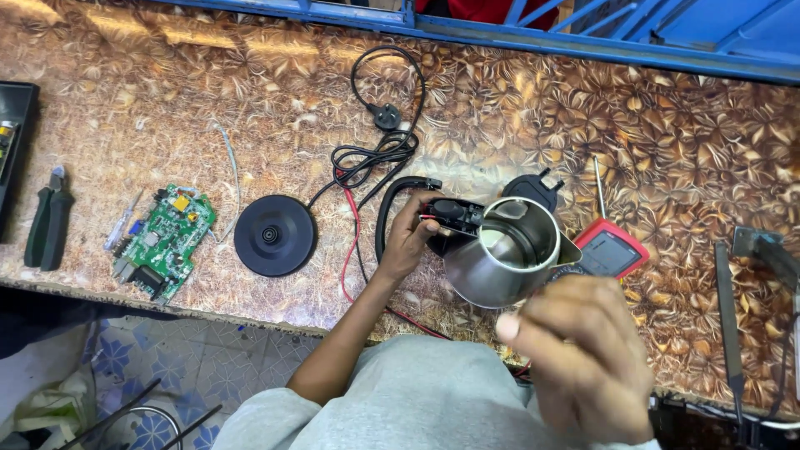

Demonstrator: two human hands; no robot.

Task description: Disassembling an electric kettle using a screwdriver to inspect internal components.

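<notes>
Kettle (504,262) first: we see a steel one, lid off, tilted with its open mouth facing up at us, held over the patterned bench (650,158) near its front edge. Our left hand (408,237) wraps around the kettle's black handle end, fingers curled closed on it beside some exposed wiring. Our right hand (583,358) is raised close to the camera and blurred, fingers loosely bunched; we cannot tell whether it pinches anything. It sits in front of the kettle's lower right side, and we cannot tell if it touches it.

Just left of the kettle lies its round black base (274,236), flat on the bench, with its black cord (375,150) looping away to a plug (387,116) farther back. A red lead (350,242) runs under our left forearm. Behind the kettle's right side lies a red multimeter (612,250), partly hidden by the spout, and a black adapter (533,187) just behind the rim. Well to the left rests a green circuit board (164,240), with a small screwdriver (122,223) beside it and dark-handled pliers (48,218) near the bench's left end.
</notes>
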